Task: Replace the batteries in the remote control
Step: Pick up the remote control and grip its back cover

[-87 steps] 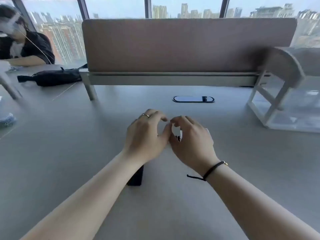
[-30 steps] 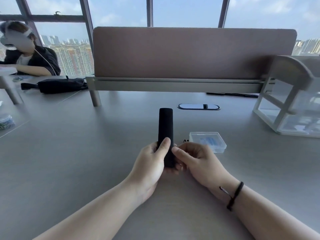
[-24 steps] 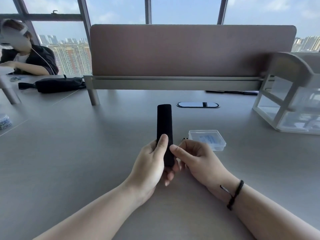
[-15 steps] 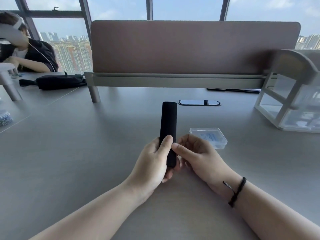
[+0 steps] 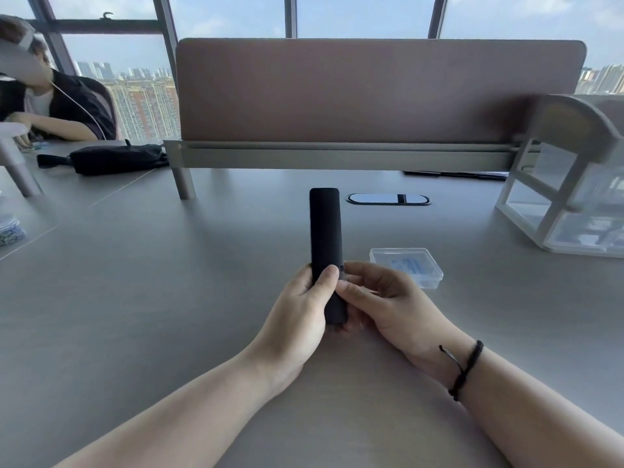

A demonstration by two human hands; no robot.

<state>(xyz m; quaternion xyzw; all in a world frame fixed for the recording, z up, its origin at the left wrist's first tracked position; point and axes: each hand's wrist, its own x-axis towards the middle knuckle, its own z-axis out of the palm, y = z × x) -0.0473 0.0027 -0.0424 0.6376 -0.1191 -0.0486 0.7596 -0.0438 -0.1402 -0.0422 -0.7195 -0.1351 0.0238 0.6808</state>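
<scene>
Right now both hands hold the remote control (image 5: pixel 326 244) above the middle of the desk (image 5: pixel 135 298), its long axis pointing away toward the far edge. The left hand (image 5: pixel 297 312) wraps the lower end, thumb laid across the upward face; the right hand (image 5: pixel 388 302) pinches the same end from the other side, thumb tip almost touching the left thumb.

The step in hand looks like opening the battery cover. To do it well, the left hand should clamp the body steady while the right thumb presses down and slides along the length, not prying upward.

The remote is a slim matte black bar with rounded corners. Its visible face is plain, with no buttons showing, so this is probably the back. No seam or latch can be made out. A clear plastic box (image 5: pixel 408 265) lies just right of the hands, contents unclear.
</scene>
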